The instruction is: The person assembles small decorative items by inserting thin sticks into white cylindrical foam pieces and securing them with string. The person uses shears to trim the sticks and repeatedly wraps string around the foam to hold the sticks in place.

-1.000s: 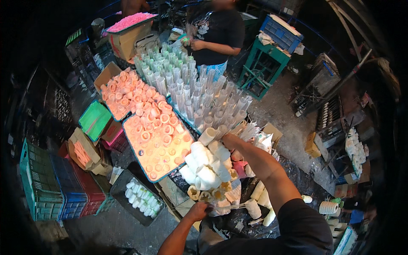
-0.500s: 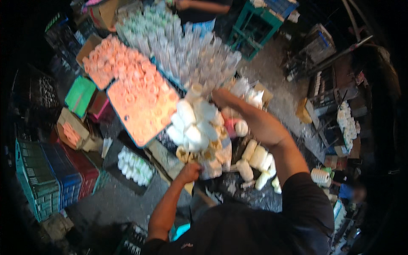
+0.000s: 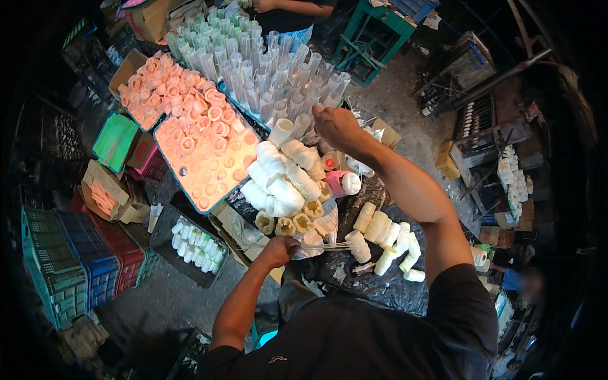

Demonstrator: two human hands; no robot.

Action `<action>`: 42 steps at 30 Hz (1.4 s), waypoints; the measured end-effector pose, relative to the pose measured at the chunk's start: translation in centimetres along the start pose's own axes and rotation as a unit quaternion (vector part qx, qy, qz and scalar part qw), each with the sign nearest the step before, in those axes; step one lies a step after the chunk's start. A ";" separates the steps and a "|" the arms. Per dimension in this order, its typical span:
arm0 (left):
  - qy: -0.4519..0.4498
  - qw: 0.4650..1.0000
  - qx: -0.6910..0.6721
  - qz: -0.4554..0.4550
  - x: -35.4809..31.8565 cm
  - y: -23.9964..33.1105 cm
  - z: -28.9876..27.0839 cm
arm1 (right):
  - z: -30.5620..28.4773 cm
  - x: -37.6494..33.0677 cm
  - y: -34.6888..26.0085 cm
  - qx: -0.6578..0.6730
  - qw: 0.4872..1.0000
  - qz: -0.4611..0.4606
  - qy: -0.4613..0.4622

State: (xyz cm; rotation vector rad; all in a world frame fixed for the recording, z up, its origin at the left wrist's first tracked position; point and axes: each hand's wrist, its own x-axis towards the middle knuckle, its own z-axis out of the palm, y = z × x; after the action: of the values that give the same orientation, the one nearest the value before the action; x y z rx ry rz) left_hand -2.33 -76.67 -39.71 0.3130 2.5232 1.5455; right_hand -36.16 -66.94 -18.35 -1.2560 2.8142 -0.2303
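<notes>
Left hand (image 3: 278, 248) low centre, fingers pinched tight on pale string (image 3: 323, 246) beside three yellowish spools (image 3: 284, 225). Right hand (image 3: 335, 125) raised at upper centre, fingers curled shut, contents unclear. White tubes (image 3: 282, 177) heap between them; two orange-filled trays (image 3: 202, 149) upper left.

Dim workshop here, light pooling on the middle and falling off to black at the edges. Grey concrete floor (image 3: 405, 120), dusty and stained. A green metal stand (image 3: 373, 38) sits at the top, stacked plastic crates (image 3: 76, 266) in teal, blue and red line the left side, cardboard boxes (image 3: 101, 196) beside them, and a dark rack (image 3: 481, 123) stands off right.
</notes>
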 end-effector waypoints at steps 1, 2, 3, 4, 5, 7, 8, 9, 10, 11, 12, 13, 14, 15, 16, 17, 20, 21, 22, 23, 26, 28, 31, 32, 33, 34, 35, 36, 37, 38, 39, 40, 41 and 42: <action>0.015 1.000 -0.001 0.014 -0.4 -0.4 0.2 | -1.9 -0.6 -0.4 -0.029 0.999 -0.021 0.023; 0.009 1.000 0.000 0.004 -0.5 -0.7 0.3 | -3.4 -1.4 -0.1 -0.060 0.996 -0.036 0.049; 0.003 1.000 0.003 -0.004 -0.4 -1.0 0.4 | -4.6 -2.3 1.0 -0.083 0.995 -0.024 0.044; -0.004 1.000 0.007 -0.011 -0.7 -1.2 0.6 | -5.2 -3.5 1.5 0.004 0.999 0.022 0.034; -0.008 0.998 -0.006 -0.062 -0.7 -1.1 0.7 | -5.9 -4.9 2.3 0.085 0.994 0.068 0.033; -0.051 0.996 0.056 -0.052 -0.5 -1.9 0.8 | -6.3 -9.7 4.1 0.218 0.966 0.092 0.106; -0.034 0.999 -0.001 -0.041 -0.5 -1.2 0.6 | -4.5 -13.0 5.2 0.274 0.943 0.064 0.176; -0.024 1.000 0.004 -0.016 -0.2 -1.7 1.2 | -2.4 -16.3 7.5 0.356 0.917 0.119 0.139; -0.044 0.998 -0.023 -0.043 -0.2 -1.5 1.2 | -0.9 -19.4 7.0 0.538 0.809 0.191 0.137; -0.036 0.996 -0.019 -0.073 -0.5 0.0 0.1 | -0.2 -22.6 5.6 0.638 0.725 0.215 0.145; -0.047 0.994 -0.015 -0.096 -0.7 0.8 -0.6 | 0.4 -25.6 4.1 0.658 0.681 0.262 0.185; -0.051 0.994 -0.014 -0.098 -0.5 0.8 -0.5 | 2.8 -29.5 4.6 0.694 0.633 0.260 0.226; -0.072 0.990 -0.012 -0.122 -0.3 0.5 -0.5 | 4.9 -33.9 5.2 0.726 0.586 0.284 0.221; -0.064 0.989 -0.018 -0.129 -0.1 1.6 -0.8 | 7.0 -38.3 5.4 0.702 0.590 0.336 0.215; -0.054 0.988 -0.021 -0.142 -0.4 2.6 -1.5 | 6.7 -40.7 3.4 0.701 0.513 0.444 0.219; -0.060 0.988 -0.024 -0.138 -0.3 1.6 -0.9 | 9.1 -45.6 3.9 0.685 0.541 0.452 0.185; -0.072 0.987 0.038 -0.142 0.0 2.9 -0.9 | 13.6 -56.0 2.2 0.729 0.419 0.507 0.189; -0.060 0.986 0.053 -0.147 -0.5 1.0 -0.5 | 13.6 -57.9 1.3 0.744 0.391 0.512 0.176; -0.046 0.988 0.049 -0.142 -0.5 0.7 -0.2 | 13.7 -59.1 0.9 0.757 0.361 0.519 0.164; -0.035 0.989 0.045 -0.139 -0.6 0.7 -0.1 | 13.7 -59.0 0.7 0.796 0.316 0.475 0.201; -0.007 0.988 0.059 -0.141 -0.5 0.8 0.7 | 14.5 -57.1 1.9 0.862 0.209 0.373 0.270; 0.015 0.985 0.076 -0.154 -0.5 1.7 0.5 | 12.8 -52.9 2.8 0.865 0.175 0.356 0.307; 0.007 0.977 0.053 -0.206 0.6 1.9 1.1 | 13.3 -47.7 7.4 0.949 0.068 0.056 0.304; 0.023 0.976 0.042 -0.214 -0.1 2.1 0.9 | 10.0 -44.5 7.7 0.933 0.040 0.163 0.318; 0.033 0.975 0.027 -0.218 -0.4 2.8 1.0 | 6.5 -42.5 8.5 0.955 0.042 0.048 0.288; 0.037 0.976 0.014 -0.214 0.4 3.6 1.2 | 5.3 -40.7 10.6 0.947 0.084 0.022 0.310; 0.051 0.971 -0.008 -0.234 0.3 2.7 0.9 | 3.9 -38.5 12.5 0.940 0.129 -0.028 0.315; 0.054 0.971 -0.001 -0.232 0.2 1.8 0.4 | 2.4 -36.8 14.9 0.931 0.162 -0.093 0.313; 0.066 0.969 0.004 -0.237 -0.5 1.0 -0.3 | -1.4 -34.9 15.5 0.892 0.268 0.080 0.355; 0.074 0.969 0.000 -0.236 -0.3 0.9 0.2 | -4.7 -33.5 16.3 0.880 0.210 0.144 0.400; 0.059 0.962 -0.027 -0.264 0.0 2.3 1.1 | -7.5 -33.5 17.1 0.843 0.261 0.164 0.442; 0.053 0.967 -0.011 -0.248 0.0 2.5 0.9 | -9.9 -33.1 17.2 0.803 0.308 0.189 0.475; 0.040 0.968 0.033 -0.247 0.3 2.5 0.8 | -11.1 -33.2 18.1 0.791 0.337 0.157 0.485; 0.032 0.964 0.079 -0.250 0.1 2.5 0.5 | -12.5 -32.9 18.3 0.779 0.386 0.187 0.458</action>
State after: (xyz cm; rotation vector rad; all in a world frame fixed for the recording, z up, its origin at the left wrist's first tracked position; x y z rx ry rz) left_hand -2.08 -75.13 -37.68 -0.3411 2.5078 1.1763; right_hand -28.92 -28.99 -9.27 0.2237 1.2598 -3.0356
